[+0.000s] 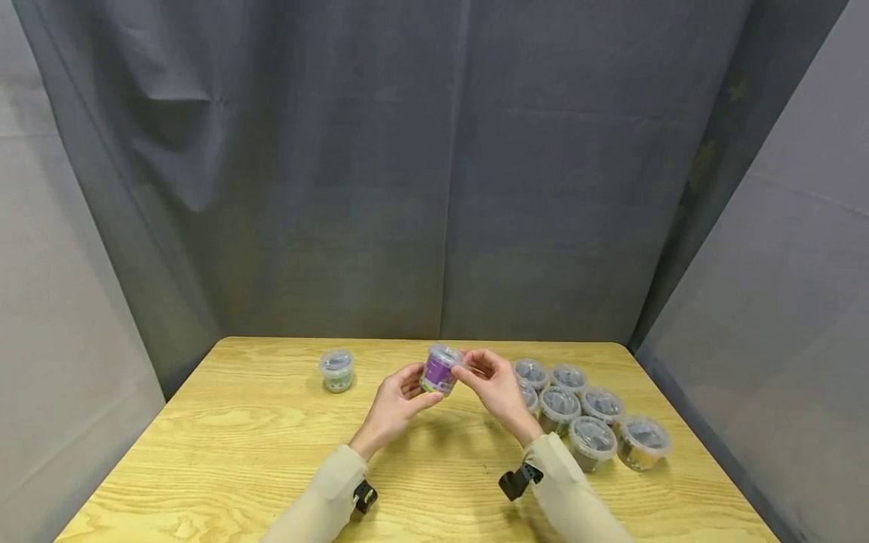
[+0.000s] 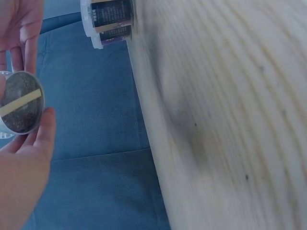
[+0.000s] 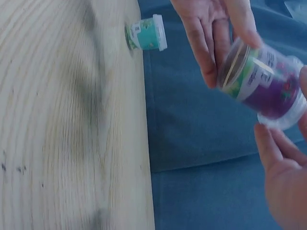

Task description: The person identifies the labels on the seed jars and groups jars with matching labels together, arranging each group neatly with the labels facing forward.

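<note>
A small clear plastic cup with a purple label and a lid (image 1: 440, 369) is raised above the table between both hands. My left hand (image 1: 397, 403) grips it low, thumb in front and fingers behind. With thumb and fingers at the lid end, my right hand (image 1: 494, 386) holds its right side. In the right wrist view the purple cup (image 3: 268, 88) is tilted and slightly blurred. The cup's dark base (image 2: 21, 103), crossed by a pale yellow strip, shows in the left wrist view.
A lidded cup with a green label (image 1: 336, 371) stands alone at the back left. Several lidded cups (image 1: 560, 407) are grouped on the right of the wooden table (image 1: 224, 452). Dark cloth (image 1: 339, 188) hangs behind the table, with pale panels (image 1: 781, 302) at both sides.
</note>
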`<state>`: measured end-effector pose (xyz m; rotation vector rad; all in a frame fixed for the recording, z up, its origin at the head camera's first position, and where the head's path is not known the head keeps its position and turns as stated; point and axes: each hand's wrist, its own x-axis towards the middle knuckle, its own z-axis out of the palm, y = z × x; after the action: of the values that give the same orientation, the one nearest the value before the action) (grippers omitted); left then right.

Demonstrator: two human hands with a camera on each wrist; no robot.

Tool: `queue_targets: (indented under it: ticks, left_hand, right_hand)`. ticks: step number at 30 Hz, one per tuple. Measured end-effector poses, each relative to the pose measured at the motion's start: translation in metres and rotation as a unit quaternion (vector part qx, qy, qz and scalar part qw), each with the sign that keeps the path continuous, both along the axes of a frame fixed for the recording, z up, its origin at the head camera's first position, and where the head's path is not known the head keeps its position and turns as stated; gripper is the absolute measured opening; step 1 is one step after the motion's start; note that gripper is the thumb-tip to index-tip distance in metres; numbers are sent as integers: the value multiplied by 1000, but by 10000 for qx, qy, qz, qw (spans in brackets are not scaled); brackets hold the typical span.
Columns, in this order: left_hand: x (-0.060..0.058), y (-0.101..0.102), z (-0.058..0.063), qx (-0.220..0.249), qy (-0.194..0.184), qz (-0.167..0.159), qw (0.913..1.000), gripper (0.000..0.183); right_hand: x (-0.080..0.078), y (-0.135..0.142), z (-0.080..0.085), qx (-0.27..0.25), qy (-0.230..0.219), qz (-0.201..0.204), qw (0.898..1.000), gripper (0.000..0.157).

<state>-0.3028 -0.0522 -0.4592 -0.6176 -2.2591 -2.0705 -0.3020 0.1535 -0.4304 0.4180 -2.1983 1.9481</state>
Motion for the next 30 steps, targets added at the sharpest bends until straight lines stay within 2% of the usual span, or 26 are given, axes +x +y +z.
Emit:
queue_targets:
  ticks: [5, 14, 22, 27, 30]
  left_hand:
    - [0, -3, 0, -42, -79, -162, 9998, 62]
    - [0, -7, 0, -245, -42, -278, 9993, 64]
    - [-1, -14, 0, -152, -174, -606, 9979, 65]
    - [-3, -20, 0, -324, -41, -421, 9986, 68]
    - [-2, -24, 2, -533, 35, -136, 9985, 65]
  right_hand:
    - [-1, 5, -3, -81, -85, 304, 9995, 27]
    - [-2, 2, -3, -44, 45, 400, 9992, 26]
    - [-5, 1, -6, 20, -36, 675, 9977, 30]
    - [-7, -5, -7, 102, 136, 683, 9975, 27]
    - [-2, -12, 3, 246, 188, 673, 9972, 23]
